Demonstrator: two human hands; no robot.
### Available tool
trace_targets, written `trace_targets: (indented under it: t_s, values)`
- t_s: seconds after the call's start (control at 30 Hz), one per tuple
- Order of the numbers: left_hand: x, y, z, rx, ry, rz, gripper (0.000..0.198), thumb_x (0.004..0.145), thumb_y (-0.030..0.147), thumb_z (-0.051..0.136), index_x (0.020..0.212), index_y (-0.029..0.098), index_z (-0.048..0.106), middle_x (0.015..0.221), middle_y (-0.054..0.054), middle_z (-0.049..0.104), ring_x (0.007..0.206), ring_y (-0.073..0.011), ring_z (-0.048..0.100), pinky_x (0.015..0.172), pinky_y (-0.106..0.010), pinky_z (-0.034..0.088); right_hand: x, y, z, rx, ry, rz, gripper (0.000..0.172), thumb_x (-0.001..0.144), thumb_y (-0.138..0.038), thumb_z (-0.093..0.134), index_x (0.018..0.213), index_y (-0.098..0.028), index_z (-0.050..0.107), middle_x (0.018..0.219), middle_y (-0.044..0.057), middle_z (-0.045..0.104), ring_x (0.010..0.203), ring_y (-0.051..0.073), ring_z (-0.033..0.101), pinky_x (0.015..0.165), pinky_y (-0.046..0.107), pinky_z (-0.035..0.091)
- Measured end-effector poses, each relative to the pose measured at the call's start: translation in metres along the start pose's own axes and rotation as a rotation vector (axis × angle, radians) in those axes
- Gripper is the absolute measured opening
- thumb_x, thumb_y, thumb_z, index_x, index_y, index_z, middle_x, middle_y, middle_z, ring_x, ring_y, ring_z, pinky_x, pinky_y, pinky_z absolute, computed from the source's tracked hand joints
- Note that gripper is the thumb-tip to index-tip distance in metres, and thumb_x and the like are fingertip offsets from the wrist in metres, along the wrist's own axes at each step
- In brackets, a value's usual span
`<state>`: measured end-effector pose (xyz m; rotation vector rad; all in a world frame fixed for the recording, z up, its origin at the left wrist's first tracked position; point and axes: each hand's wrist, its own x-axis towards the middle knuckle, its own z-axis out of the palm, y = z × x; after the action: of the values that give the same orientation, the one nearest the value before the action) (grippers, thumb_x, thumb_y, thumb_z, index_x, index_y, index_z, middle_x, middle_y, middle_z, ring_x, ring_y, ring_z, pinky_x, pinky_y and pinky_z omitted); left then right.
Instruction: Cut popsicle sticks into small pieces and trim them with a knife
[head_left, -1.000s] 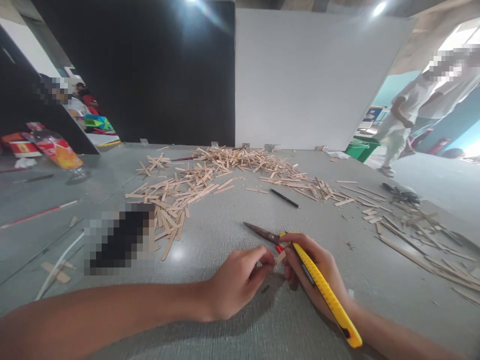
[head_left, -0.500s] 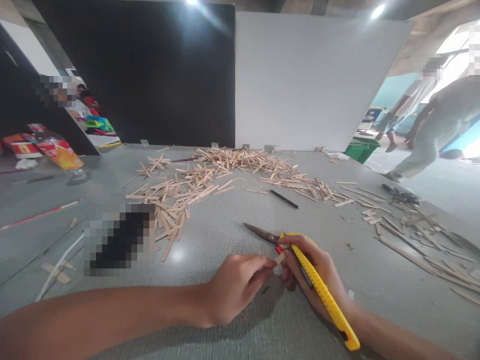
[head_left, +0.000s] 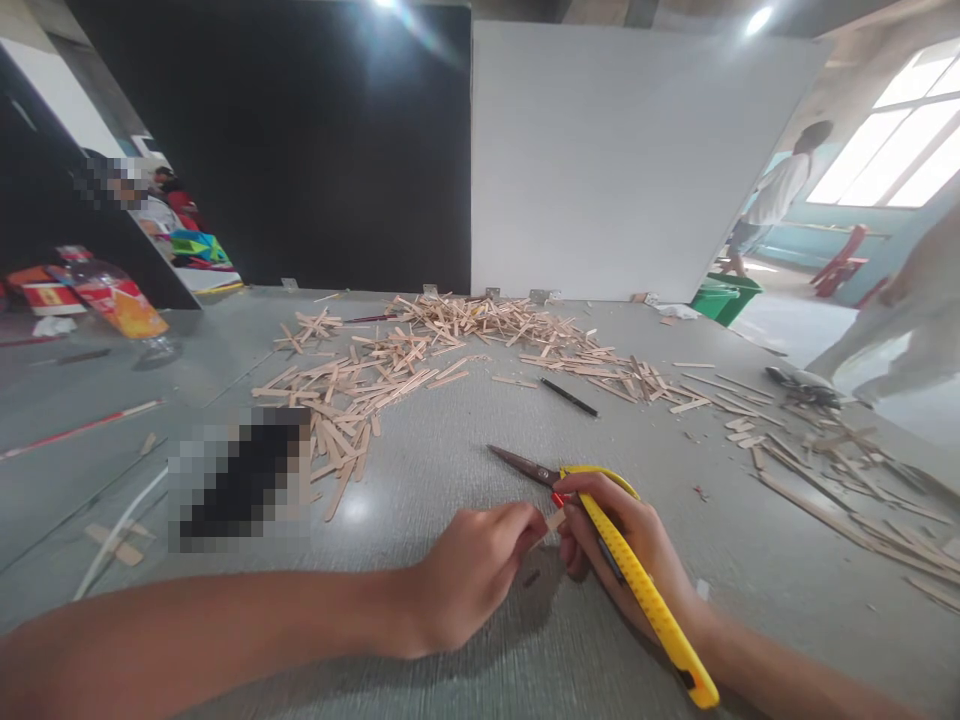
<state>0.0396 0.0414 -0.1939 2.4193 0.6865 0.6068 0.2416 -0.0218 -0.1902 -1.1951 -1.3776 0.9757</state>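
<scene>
Near the middle of the table, my left hand [head_left: 480, 575] is closed in a pinch on a small wooden craft stick [head_left: 555, 519]. Only a short part of the stick shows between my hands. My right hand [head_left: 619, 530] is closed around a yellow utility knife [head_left: 649, 590], whose long body slants back toward my wrist. The knife's blade is hidden by the fingers. Scissors [head_left: 525, 466] with dark blades and yellow handles point up-left from under my right hand; I cannot tell whether the fingers grip them. A small dark scrap [head_left: 532, 578] lies below the hands.
A heap of craft sticks [head_left: 495, 322] spreads across the back and left. A black pen [head_left: 568, 397] lies ahead. Long strips and scraps [head_left: 817, 500] cover the right side. At far left stands a bottle [head_left: 116, 300]. Black and white panels [head_left: 615, 160] rise behind; people are beyond.
My left hand has shifted slightly and its fingers have curled more at the stick. My right hand has hardly moved. At the right, people in the background have walked on.
</scene>
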Motion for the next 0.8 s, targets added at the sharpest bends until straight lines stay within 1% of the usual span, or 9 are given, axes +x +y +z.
trace_targets:
  t_s: [0.07,0.13,0.27,0.4,0.47,0.53,0.67,0.8]
  values:
    - [-0.001,-0.0032,0.0014,0.056,-0.018,0.036,0.019,0.104,0.01,0.04,0.098,0.022,0.053,0.083,0.001,0.067,0.068,-0.0159,0.066,0.063,-0.026,0.046,0.0003,-0.0002,0.0004,0.005,-0.009,-0.013,0.018,0.103,-0.038,0.06,0.114,-0.024,0.063,0.069,-0.002,0.066,0.054,0.015,0.065,0.051,0.025,0.056]
    - [-0.0021,-0.0061,0.0021,0.116,-0.045,0.085,0.021,0.098,0.004,0.04,0.101,0.022,0.05,0.087,-0.001,0.066,0.071,-0.0182,0.066,0.063,-0.028,0.046,-0.0001,0.0,0.0007,0.008,-0.012,-0.027,0.018,0.104,-0.038,0.058,0.112,-0.024,0.063,0.07,-0.002,0.065,0.055,0.015,0.065,0.052,0.026,0.057]
    - [-0.0028,-0.008,0.0007,0.222,-0.104,0.166,0.035,0.085,-0.002,0.044,0.111,0.021,0.047,0.098,-0.006,0.067,0.079,-0.0233,0.068,0.064,-0.031,0.048,-0.0017,0.0005,0.0003,-0.012,-0.033,-0.048,0.017,0.105,-0.038,0.056,0.113,-0.025,0.064,0.073,-0.001,0.066,0.058,0.015,0.067,0.055,0.025,0.058]
    - [-0.0013,-0.0052,-0.0013,0.291,-0.127,0.174,0.049,0.069,-0.005,0.047,0.111,0.021,0.045,0.098,-0.006,0.065,0.074,-0.0242,0.067,0.058,-0.03,0.046,-0.0001,-0.0006,0.0008,-0.043,-0.02,-0.051,0.016,0.106,-0.038,0.056,0.112,-0.025,0.063,0.071,-0.001,0.066,0.054,0.015,0.066,0.054,0.026,0.057]
    - [-0.0008,-0.0042,-0.0012,0.304,-0.128,0.169,0.053,0.063,-0.006,0.046,0.109,0.021,0.045,0.096,-0.006,0.064,0.072,-0.0237,0.066,0.056,-0.029,0.045,0.0014,-0.0015,0.0012,-0.042,-0.016,-0.048,0.016,0.105,-0.038,0.056,0.111,-0.024,0.062,0.071,-0.001,0.066,0.055,0.015,0.066,0.054,0.026,0.058]
    - [-0.001,-0.0043,-0.0002,0.305,-0.12,0.157,0.052,0.063,-0.007,0.044,0.107,0.022,0.044,0.095,-0.005,0.063,0.071,-0.0229,0.066,0.056,-0.029,0.044,0.0022,-0.0023,0.0013,-0.021,-0.017,-0.034,0.017,0.105,-0.039,0.057,0.111,-0.024,0.061,0.072,-0.001,0.066,0.056,0.015,0.066,0.055,0.026,0.058]
    - [-0.0026,-0.0074,0.003,0.279,-0.086,0.129,0.051,0.068,-0.008,0.043,0.109,0.022,0.043,0.096,-0.004,0.062,0.068,-0.0207,0.065,0.057,-0.028,0.043,0.0014,-0.0028,0.0013,0.035,-0.012,-0.006,0.017,0.104,-0.039,0.059,0.11,-0.023,0.06,0.073,-0.001,0.067,0.056,0.013,0.067,0.055,0.024,0.058]
    - [-0.0035,-0.0098,0.0049,0.233,-0.053,0.108,0.049,0.067,-0.006,0.042,0.106,0.023,0.042,0.091,-0.001,0.06,0.065,-0.0183,0.061,0.056,-0.028,0.041,0.0021,-0.0018,0.0022,0.07,0.001,0.005,0.017,0.105,-0.04,0.059,0.111,-0.024,0.059,0.076,-0.001,0.067,0.057,0.013,0.068,0.053,0.022,0.058]
